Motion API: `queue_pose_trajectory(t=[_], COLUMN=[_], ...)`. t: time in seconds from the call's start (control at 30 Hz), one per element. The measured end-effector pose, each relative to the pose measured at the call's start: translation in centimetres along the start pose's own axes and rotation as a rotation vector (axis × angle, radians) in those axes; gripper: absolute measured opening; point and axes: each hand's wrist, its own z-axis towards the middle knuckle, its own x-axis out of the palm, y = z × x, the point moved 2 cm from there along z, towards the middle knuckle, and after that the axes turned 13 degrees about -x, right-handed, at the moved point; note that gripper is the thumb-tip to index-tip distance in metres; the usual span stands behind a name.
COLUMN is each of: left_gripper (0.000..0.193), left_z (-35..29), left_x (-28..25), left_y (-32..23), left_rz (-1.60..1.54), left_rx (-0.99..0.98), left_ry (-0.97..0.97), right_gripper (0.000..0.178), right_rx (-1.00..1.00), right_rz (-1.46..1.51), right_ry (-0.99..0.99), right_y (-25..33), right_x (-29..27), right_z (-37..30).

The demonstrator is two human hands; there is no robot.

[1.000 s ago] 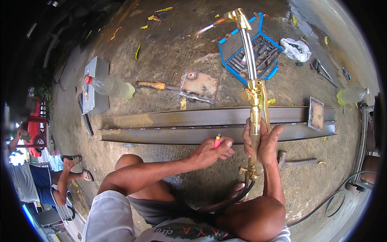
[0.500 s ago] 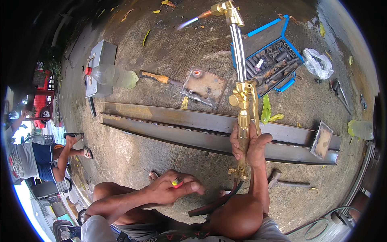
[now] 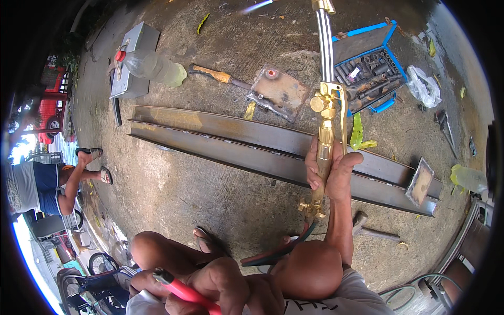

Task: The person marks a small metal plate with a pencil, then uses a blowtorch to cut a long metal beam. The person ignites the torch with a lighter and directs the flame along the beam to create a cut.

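Note:
My right hand [image 3: 338, 176] is wrapped round the handle of a brass cutting torch [image 3: 326, 136], held upright over the long steel profile [image 3: 247, 152]. The torch's tip is out of view above, but its thin blue-white flame [image 3: 257, 7] shows at the top edge. Two hoses [image 3: 278, 254] run from the torch's base past my knee. Low over my lap, my left hand [image 3: 223, 283] is closed on a red lighter [image 3: 190, 292] with a metal top. A small steel plate [image 3: 420, 182] rests across the profile's right end.
Beyond the profile lie a rusty plate [image 3: 283, 92], a wooden-handled tool [image 3: 215, 74], a plastic bottle [image 3: 155, 68], a metal box [image 3: 137, 81] and an open blue socket set [image 3: 375, 73]. A hammer [image 3: 375, 231] lies near my right knee. Another person [image 3: 44, 184] is at the left.
My left hand has drawn back toward my lap with the lighter. The torch has shifted up and slightly right in view, so its tip has left the picture.

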Motion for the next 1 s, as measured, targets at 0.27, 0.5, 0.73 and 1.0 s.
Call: queue_pose_trajectory(t=[0.27, 0.5, 0.73, 1.0], left_gripper=[0.036, 0.038, 0.044, 0.054], left_z=[-2.7, -3.3, -3.5, -3.1], left_x=[-2.1, -7.4, -17.2, -23.1], left_y=[-2.4, -6.1, -4.6, 1.6], left_rz=[-0.024, 0.003, 0.838, 1.379], left_rx=[-0.039, -0.673, -0.788, -0.808], left_ry=[0.243, 0.502, 0.091, 0.253], right_gripper=[0.108, 0.106, 0.104, 0.107], right_rx=[-0.001, -0.058, -0.095, -0.038], right_rz=[-0.077, -0.162, -0.243, -0.356], right_ry=[-0.069, -0.105, -0.181, -0.147], right_y=[1.2, 1.9, 3.4, 7.8], right_x=[1.4, 3.5, 8.5, 11.7], right_z=[-4.3, -7.0, -7.9, -7.7])
